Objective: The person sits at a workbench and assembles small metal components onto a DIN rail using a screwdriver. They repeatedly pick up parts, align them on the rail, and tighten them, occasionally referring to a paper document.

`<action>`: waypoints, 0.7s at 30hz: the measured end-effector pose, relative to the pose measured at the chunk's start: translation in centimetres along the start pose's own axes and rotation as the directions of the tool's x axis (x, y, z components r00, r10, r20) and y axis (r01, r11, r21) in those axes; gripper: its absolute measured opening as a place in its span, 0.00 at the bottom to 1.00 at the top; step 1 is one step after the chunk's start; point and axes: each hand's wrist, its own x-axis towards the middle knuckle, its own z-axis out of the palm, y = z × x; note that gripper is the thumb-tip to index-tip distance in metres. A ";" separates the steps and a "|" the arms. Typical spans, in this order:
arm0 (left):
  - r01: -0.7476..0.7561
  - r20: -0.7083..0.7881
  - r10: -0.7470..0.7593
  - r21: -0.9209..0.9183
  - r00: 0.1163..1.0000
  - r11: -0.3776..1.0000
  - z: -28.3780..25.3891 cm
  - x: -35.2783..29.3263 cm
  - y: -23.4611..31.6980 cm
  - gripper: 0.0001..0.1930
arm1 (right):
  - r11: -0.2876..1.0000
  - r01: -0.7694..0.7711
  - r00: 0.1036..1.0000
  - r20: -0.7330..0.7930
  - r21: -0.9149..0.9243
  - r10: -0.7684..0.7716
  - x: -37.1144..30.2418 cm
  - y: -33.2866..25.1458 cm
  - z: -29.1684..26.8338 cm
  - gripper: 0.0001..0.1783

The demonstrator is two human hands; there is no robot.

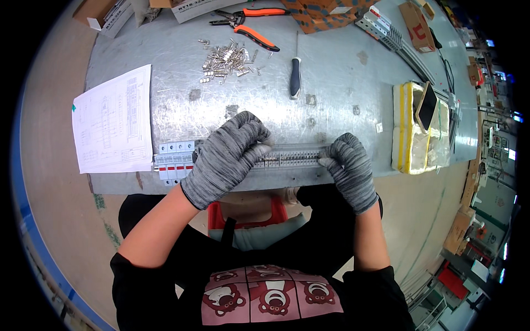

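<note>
A rail with a row of small grey terminal blocks [290, 159] lies along the near edge of the table. Left of them stand light-blue fuse holders [175, 148] with red marks. My left hand [223, 157], in a grey knitted glove, is over the rail between the fuse holders and the blocks. Its fingers are curled and pinched, and what they may hold is hidden. At the right end of the row my right hand [350, 171], gloved alike, has its thumb and fingers pressed together against the last blocks. Anything between those fingertips is too small to make out.
Beyond the hands lie a pile of small metal parts [226, 60], a screwdriver [296, 77] and orange-handled wire strippers [251, 27]. A printed diagram [113, 121] lies left. On the right, a phone [427, 106] rests on a yellow-edged package [406, 138], with metal rails [406, 49] behind.
</note>
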 end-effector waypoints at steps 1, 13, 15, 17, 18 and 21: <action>-0.008 -0.006 0.008 0.020 1.000 1.000 0.0 0.0 0.3 0.10 | 0.999 -0.043 0.999 0.022 0.026 0.043 0.1 0.0 -0.1 0.09; -0.172 0.199 0.153 0.081 0.968 0.982 4.1 2.9 2.3 0.11 | 0.688 -0.390 0.889 0.056 0.612 0.455 1.0 1.0 -2.8 0.12; -0.213 0.205 0.189 0.101 0.960 0.972 4.9 3.5 2.1 0.10 | 0.700 -0.352 0.891 -0.005 0.621 0.453 0.5 1.4 -3.0 0.13; -0.212 0.218 0.187 0.101 0.958 0.972 5.0 3.9 2.7 0.09 | 0.724 -0.321 0.900 -0.042 0.611 0.434 0.1 1.5 -3.1 0.13; -0.225 0.220 0.196 0.118 0.956 0.967 5.2 3.9 2.6 0.09 | 0.737 -0.305 0.904 -0.060 0.604 0.424 -0.1 1.5 -3.3 0.14; -0.217 0.261 0.166 0.183 0.951 0.959 5.6 4.1 2.8 0.08 | 0.695 -0.309 0.901 -0.033 0.649 0.432 -0.4 2.0 -3.6 0.14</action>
